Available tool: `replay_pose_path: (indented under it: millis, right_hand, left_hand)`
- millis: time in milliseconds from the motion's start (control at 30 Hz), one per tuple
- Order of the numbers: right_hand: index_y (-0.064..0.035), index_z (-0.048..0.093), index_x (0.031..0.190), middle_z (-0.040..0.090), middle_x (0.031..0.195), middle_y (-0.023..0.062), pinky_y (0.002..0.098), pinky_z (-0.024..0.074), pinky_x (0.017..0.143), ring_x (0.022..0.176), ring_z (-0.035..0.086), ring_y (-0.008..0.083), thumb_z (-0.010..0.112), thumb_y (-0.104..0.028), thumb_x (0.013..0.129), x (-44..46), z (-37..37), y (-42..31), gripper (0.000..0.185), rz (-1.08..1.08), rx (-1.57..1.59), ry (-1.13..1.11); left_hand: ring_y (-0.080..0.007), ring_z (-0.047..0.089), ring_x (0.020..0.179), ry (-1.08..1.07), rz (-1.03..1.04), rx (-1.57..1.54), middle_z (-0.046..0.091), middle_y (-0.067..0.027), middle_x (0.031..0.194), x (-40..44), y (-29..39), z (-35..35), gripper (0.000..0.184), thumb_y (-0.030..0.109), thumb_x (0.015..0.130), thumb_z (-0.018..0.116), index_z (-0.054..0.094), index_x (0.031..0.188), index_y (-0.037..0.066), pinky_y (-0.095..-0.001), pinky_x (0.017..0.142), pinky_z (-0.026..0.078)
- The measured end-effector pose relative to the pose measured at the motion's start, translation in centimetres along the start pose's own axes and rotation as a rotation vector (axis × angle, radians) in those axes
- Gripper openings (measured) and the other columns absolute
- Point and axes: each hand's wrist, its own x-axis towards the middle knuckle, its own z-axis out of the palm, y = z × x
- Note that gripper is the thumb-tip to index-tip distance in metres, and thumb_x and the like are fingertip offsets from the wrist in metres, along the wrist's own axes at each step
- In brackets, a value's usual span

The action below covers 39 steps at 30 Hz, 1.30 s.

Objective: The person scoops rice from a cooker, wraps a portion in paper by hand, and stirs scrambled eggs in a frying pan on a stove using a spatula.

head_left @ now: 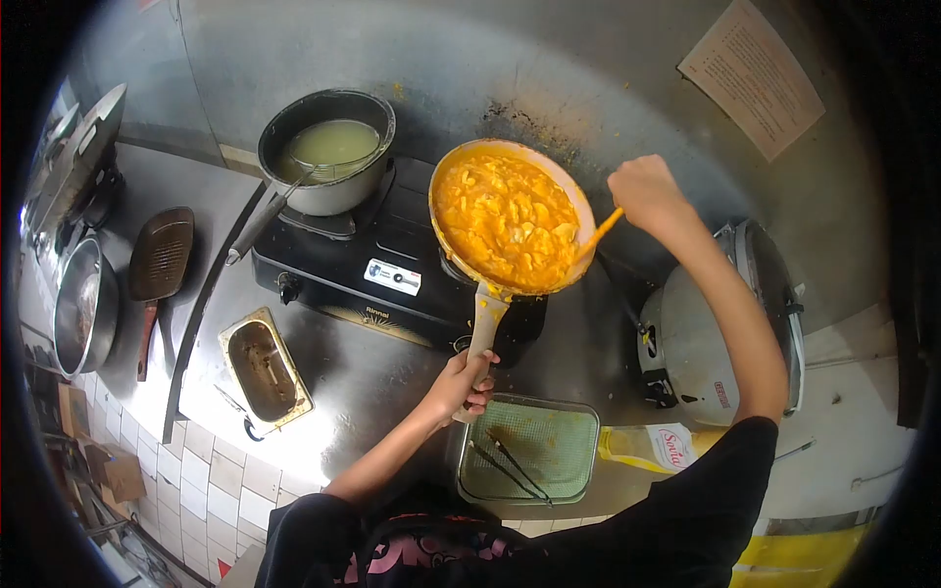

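Pan [576, 188] of saucy food [505, 220] is sitting over the stove [328, 267]; left hand [461, 384] is clamping its fingers around the handle [484, 333], right hand [647, 191] is gripping an orange spatula [606, 227] in its fingers. Risk: hard stirring or handle dip could be spilling food.

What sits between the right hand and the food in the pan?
In the head view, an orange utensil, gripped by the right hand, reaches across the pan's rim toward the food.
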Motion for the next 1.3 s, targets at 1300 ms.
replay_pose_path:
  millis: [1300]
  right_hand:
    - [-0.0117,0.064,0.098,0.055,0.085,0.005,0.035,0.0428,0.071,0.079,0.056,0.0246,0.062,-0.017,0.075,8.9,16.2,-0.8,0.024,-0.009,0.863,0.46]
  left_hand:
    - [-0.0053,0.026,0.043,-0.032,-0.036,0.091,0.032,0.001,0.06,0.0,0.9,0.0,0.025,0.029,0.093,0.037,0.039,0.104,0.006,-0.0198,0.037,0.024]
